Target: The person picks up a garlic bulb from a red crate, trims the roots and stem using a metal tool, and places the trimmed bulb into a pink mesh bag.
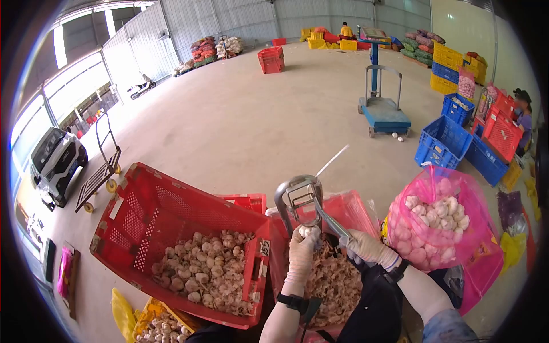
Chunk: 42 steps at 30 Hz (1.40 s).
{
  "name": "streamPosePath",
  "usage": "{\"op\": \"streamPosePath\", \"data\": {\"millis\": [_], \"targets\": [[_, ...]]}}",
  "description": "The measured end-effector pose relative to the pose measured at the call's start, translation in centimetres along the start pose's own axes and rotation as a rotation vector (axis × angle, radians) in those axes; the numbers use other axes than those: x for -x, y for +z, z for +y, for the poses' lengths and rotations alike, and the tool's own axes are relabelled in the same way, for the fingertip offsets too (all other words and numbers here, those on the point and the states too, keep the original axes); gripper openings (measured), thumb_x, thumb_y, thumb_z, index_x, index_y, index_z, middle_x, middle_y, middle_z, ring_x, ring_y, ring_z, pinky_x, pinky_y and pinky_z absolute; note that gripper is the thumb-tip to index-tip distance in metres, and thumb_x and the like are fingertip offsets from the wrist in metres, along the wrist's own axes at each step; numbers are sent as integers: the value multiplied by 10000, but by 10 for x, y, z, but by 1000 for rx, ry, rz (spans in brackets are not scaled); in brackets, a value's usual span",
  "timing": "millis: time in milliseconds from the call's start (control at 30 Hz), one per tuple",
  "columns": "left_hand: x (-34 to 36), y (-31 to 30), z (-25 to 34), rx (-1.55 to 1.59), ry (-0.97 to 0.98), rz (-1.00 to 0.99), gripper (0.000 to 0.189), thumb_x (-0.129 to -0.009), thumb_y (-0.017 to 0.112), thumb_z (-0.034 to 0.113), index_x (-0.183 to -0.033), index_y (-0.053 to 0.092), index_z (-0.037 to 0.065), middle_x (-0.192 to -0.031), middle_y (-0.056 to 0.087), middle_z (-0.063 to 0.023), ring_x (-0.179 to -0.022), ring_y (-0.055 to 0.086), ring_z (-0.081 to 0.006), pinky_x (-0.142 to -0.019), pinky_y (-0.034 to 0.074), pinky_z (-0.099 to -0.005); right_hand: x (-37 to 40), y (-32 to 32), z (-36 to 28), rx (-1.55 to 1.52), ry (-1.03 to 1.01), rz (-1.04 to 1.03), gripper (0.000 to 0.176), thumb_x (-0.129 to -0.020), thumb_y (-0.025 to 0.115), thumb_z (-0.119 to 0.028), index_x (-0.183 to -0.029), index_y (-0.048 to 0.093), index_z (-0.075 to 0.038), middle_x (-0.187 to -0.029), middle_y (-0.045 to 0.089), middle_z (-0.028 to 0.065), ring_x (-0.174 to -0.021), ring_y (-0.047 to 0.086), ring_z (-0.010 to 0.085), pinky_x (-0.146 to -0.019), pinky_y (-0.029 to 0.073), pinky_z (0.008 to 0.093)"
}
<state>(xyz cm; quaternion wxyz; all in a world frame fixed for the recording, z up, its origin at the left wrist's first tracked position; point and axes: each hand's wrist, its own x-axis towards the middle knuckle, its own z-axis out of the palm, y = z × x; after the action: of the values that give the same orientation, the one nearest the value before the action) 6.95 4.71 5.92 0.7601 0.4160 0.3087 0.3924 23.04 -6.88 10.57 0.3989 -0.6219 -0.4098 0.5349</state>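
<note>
My left hand [301, 254], in a white glove, is closed around a garlic bulb [309, 231] under the metal frame of a hand-lever cutter [284, 197]. The fingers of my right hand [369, 249], also gloved, wrap around the cutter's lever handle [333, 222]. Below both hands, a red crate [355, 208] holds garlic skins and trimmings [334, 288]. To the left, a larger red crate [128, 208] leans at a tilt with loose garlic bulbs [200, 260] inside. On the right stands a pink mesh bag [477, 214] filled with white bulbs [437, 214].
A yellow crate [143, 320] with bulbs is at lower left. Blue crates [440, 143] and a seated person [523, 123] are at right. A platform scale [386, 114] stands ahead. A flat trolley [100, 177] and a parked vehicle [54, 163] are at left.
</note>
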Motion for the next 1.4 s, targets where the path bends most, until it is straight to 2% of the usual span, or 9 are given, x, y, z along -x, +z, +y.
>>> {"op": "streamPosePath", "data": {"millis": [167, 267, 433, 567, 700, 767, 1033, 1133, 1400], "targets": [[-12, -8, -11, 149, 74, -100, 318, -878, 661, 105, -1140, 494, 36, -927, 573, 12, -786, 553, -58, -671, 478, -225, -36, 5, 50, 157, -170, 118, 351, -965, 522, -411, -1018, 509, -65, -677, 523, 17, -562, 528, 140, -506, 454, 282], [-7, -7, -4, 60, 85, -58, 419, -871, 657, 70, -1224, 434, 37, -993, 573, -14, -828, 587, -98, -732, 508, -249, -73, 5, 92, 480, -420, 375, 387, -939, 543, -403, -1036, 492, -31, -772, 601, 203, -754, 615, 417, -655, 487, 422], [11, -17, -1, 177, 51, -27, 318, -865, 682, 158, -1122, 504, 101, -973, 586, -39, -819, 623, -160, -750, 538, -295, -70, 6, 104, 388, -460, 380, 340, -920, 586, -328, -1031, 511, -16, -782, 614, 214, -779, 617, 423, -663, 487, 444], [21, -31, -15, 345, -22, 60, 197, -918, 630, 266, -900, 515, 106, -750, 538, -35, -679, 548, -166, -673, 511, -317, -30, 41, 56, 778, -784, 930, 395, -783, 647, -34, -1157, 522, -18, -998, 598, 162, -864, 590, 315, -805, 474, 392], [33, -30, -32, 504, -83, 279, 344, -926, 610, 385, -761, 469, 119, -653, 456, 9, -556, 485, -123, -528, 450, -259, 7, 102, 42, 88, -533, 369, 468, -817, 644, -26, -1257, 483, -27, -1157, 543, 130, -915, 599, 227, -854, 479, 344], [44, -31, -35, 451, -140, 287, 404, -927, 596, 425, -699, 426, 138, -564, 389, 30, -494, 437, -101, -461, 386, -237, 4, 132, 43, 465, -700, 492, 457, -840, 645, -28, -1269, 488, -37, -1222, 523, 112, -1011, 583, 209, -900, 465, 322], [65, -34, -14, 437, -27, 463, 572, -937, 555, 483, -522, 283, 199, -457, 249, 49, -390, 195, -99, -395, 159, -276, 11, 153, 73, 92, -796, 401, 286, -931, 588, -105, -1203, 527, -41, -1042, 599, 80, -918, 586, 184, -836, 492, 325], [73, -37, -11, 540, -104, 433, 546, -945, 549, 465, -539, 309, 189, -457, 234, 50, -391, 195, -96, -400, 164, -273, 4, 151, 100, -952, -65, 195, 428, -969, 455, -511, -1086, 586, -120, -810, 613, 3, -580, 519, 117, -551, 453, 289], [99, -40, -33, -652, 148, 51, 262, -817, 715, 139, -1053, 700, 26, -934, 582, -56, -824, 594, -125, -755, 497, -272, -6, 136, 130, -723, -194, 292, 543, -954, 426, -581, -1120, 585, -89, -840, 590, -9, -756, 530, 89, -682, 468, 262]]}}
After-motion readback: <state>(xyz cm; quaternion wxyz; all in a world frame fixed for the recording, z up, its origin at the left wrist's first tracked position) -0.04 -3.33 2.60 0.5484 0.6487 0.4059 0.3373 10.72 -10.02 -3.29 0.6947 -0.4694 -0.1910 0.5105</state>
